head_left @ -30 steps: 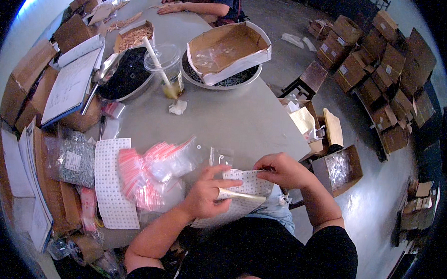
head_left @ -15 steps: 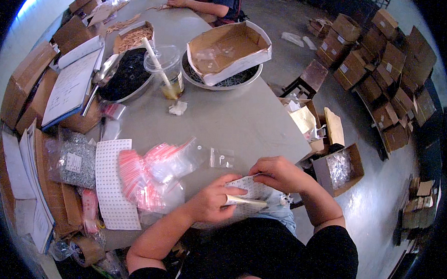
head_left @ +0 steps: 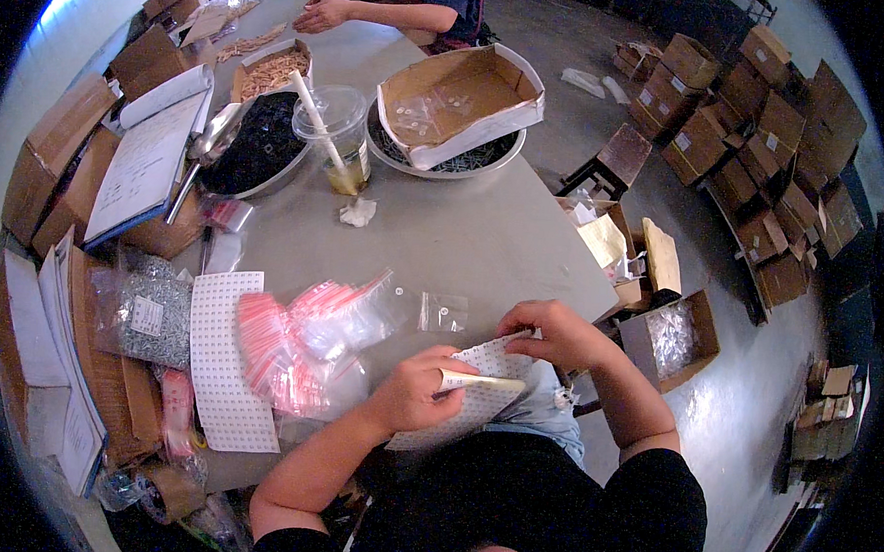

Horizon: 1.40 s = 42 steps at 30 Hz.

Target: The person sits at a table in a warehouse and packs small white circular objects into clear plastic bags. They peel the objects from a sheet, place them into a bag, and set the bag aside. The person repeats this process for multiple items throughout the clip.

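Note:
Over my lap at the table's near edge, a white sheet of small printed labels (head_left: 468,412) is held between my hands, its upper part folded over. My left hand (head_left: 412,393) is closed around the folded part, and a pale edge sticks out past the fingers. At the sheet's upper right corner, my right hand (head_left: 558,335) pinches the edge with thumb and fingertips. Left of my hands lies a fanned pile of clear zip bags with red-striped tops (head_left: 306,344). One small clear bag (head_left: 443,313) lies apart, just beyond my left hand.
Another label sheet (head_left: 223,365) lies beside the bag pile, near a bag of metal screws (head_left: 155,308). Farther back stand a plastic cup (head_left: 332,138), a bowl of black pieces (head_left: 255,149) and a cardboard tray (head_left: 460,99). A co-worker's hands (head_left: 323,12) work at the far end.
The folded label sheet has tilted, and more of its lower part shows below my left hand. My right hand has shifted slightly along its edge. The co-worker's hands have moved left.

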Motion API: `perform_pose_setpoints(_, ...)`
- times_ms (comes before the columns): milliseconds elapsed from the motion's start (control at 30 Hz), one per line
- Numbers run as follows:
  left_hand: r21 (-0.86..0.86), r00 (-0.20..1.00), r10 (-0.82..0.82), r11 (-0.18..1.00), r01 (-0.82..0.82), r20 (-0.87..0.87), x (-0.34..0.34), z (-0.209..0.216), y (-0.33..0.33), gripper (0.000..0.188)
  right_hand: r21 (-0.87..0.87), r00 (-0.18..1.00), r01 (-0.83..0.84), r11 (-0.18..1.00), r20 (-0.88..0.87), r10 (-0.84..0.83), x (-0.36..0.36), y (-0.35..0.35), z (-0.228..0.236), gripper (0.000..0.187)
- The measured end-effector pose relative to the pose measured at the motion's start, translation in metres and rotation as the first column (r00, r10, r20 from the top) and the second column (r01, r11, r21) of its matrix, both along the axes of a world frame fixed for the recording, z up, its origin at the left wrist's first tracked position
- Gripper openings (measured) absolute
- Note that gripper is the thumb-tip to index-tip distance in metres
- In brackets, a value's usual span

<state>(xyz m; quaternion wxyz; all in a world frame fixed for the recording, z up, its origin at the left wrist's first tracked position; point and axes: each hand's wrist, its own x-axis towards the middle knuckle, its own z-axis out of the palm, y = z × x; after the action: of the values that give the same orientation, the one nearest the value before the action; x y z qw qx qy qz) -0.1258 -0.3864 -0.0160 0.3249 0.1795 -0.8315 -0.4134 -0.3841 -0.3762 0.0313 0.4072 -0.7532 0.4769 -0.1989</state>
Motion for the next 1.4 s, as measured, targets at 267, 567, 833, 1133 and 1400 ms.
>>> perform_pose_setpoints(267, -0.036, 0.999, 0.021, 0.999, -0.020, 0.025, 0.000, -0.002, -0.002, 0.020, -0.094, 0.995, -0.009, 0.996, -0.104, -0.001, 0.005, -0.002, 0.002, 0.016)
perform_pose_setpoints(567, 0.086, 0.998, 0.017, 0.996, -0.022, 0.063, -0.003, -0.005, -0.004, 0.018, -0.060, 0.965, -0.247, 0.967, 0.077, 0.251, 0.015, -0.060, 0.010, 0.010)
perform_pose_setpoints(833, 0.187, 0.998, -0.046, 0.982, 0.038, 0.040, 0.001, -0.012, 0.001, 0.016, -0.155, 0.883, -0.369, 0.916, -0.365, 0.294, 0.143, -0.106, -0.026, 0.011)
perform_pose_setpoints(1133, 0.012, 0.997, -0.061, 0.998, 0.061, -0.043, -0.003, -0.031, -0.002, 0.025, -0.265, 0.901, -0.031, 0.964, -0.424, -0.088, 0.131, -0.122, -0.046, 0.044)
perform_pose_setpoints(1400, 0.118, 0.999, 0.004, 0.993, 0.000, -0.039, -0.003, -0.011, -0.006, 0.017, -0.476, 0.893, 0.176, 0.862, -0.290, -0.343, 0.073, -0.110, -0.027, 0.044)
